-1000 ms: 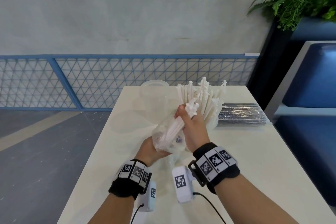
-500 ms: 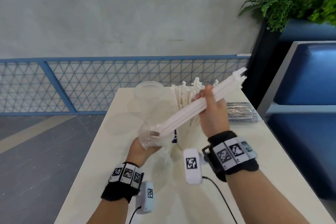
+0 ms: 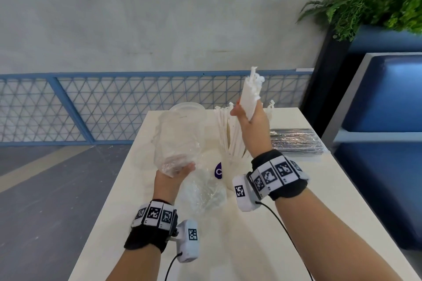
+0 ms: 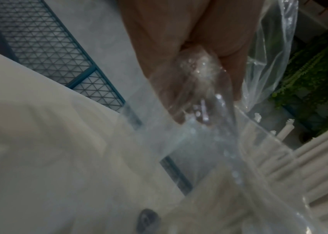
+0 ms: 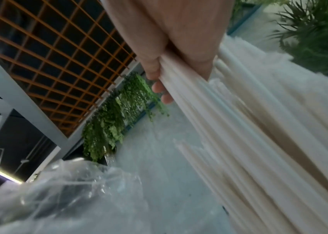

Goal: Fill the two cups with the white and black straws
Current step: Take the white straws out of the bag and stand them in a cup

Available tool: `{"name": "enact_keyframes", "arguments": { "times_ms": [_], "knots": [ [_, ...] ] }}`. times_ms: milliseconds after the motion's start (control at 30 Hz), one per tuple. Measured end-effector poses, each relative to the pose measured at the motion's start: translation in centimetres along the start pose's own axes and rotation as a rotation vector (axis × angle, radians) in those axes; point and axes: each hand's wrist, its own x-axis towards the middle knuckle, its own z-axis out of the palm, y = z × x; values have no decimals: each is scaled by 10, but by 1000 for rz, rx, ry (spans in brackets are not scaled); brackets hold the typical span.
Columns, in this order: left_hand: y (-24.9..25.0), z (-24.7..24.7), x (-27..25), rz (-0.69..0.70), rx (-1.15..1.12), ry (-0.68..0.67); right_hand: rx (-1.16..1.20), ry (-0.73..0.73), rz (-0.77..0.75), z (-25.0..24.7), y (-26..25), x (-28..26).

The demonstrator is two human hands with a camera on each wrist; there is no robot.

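My right hand grips a bundle of white straws, held upright in the air above the table. The right wrist view shows the same hand with fingers wrapped round the white straws. My left hand pinches the bottom of an emptied clear plastic bag, raised left of the straws. A white cup with a purple logo stands between my hands and holds several white straws. A clear cup stands behind the bag, partly hidden. A wrapped pack of black straws lies at the right.
Another crumpled clear wrapper lies on the white table in front of the cup. A blue mesh railing runs behind the table, with a blue bench and a plant at the right.
My right hand has drawn the white straw bundle fully out of the bag and swung it up to vertical. My left hand has kept hold of the now empty bag.
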Motion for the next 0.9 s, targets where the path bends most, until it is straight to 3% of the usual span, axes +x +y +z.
{"name": "enact_keyframes", "arguments": {
  "times_ms": [400,667,800,900],
  "knots": [
    [11,7,-7,-5,-118,-31,-31,-38,167,21,54,4],
    [2,12,-10,-16,-215,-89,-157,-77,226,21,53,-12],
    [-4,2,-9,-11,-252,-54,-149,-159,134,4,65,-47],
    [-15,-5,-12,-44,-258,-1,-149,-54,-37,-16,75,-75]
  ]
}}
